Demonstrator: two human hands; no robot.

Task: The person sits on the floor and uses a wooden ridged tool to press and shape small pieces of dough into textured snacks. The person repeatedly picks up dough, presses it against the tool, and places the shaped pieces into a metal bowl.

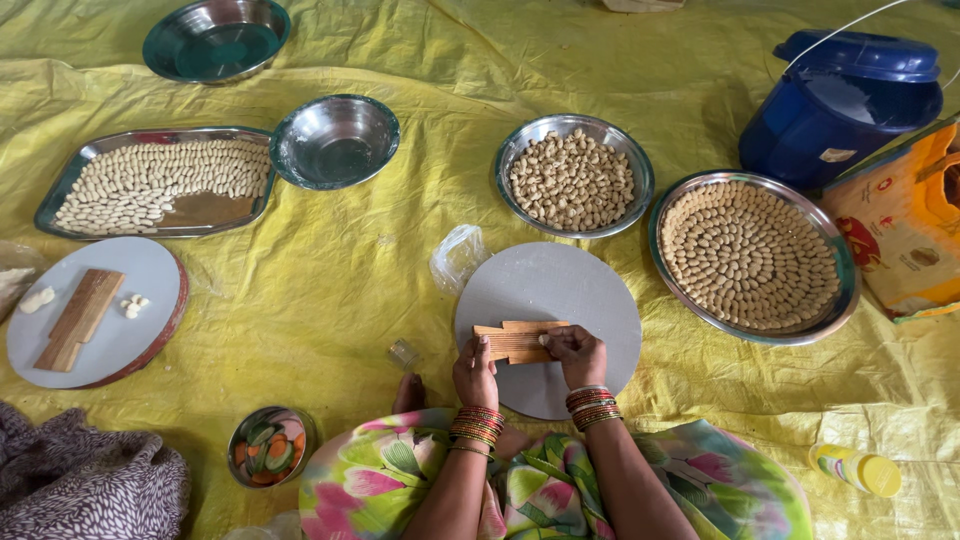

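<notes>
My left hand (476, 372) and my right hand (577, 353) both rest on a small ribbed wooden block (515, 340) that lies on a round grey board (560, 300) in front of me. The left hand grips the block's near left end. The right thumb presses a tiny pale dough piece (545, 340) against the block's right part. Both wrists wear stacked bangles. Beyond the board stand a steel bowl (573, 181) heaped with shaped dough pieces and a round steel plate (752, 256) with pieces laid in rings.
A yellow sheet (330, 270) covers the floor. At left: a rectangular tray of pieces (160, 183), two steel bowls (336, 140), a second grey board (95, 310) with another wooden block. A blue lidded bucket (845, 100), a printed bag (900, 225), a salad bowl (268, 446), a yellow-capped bottle (858, 468).
</notes>
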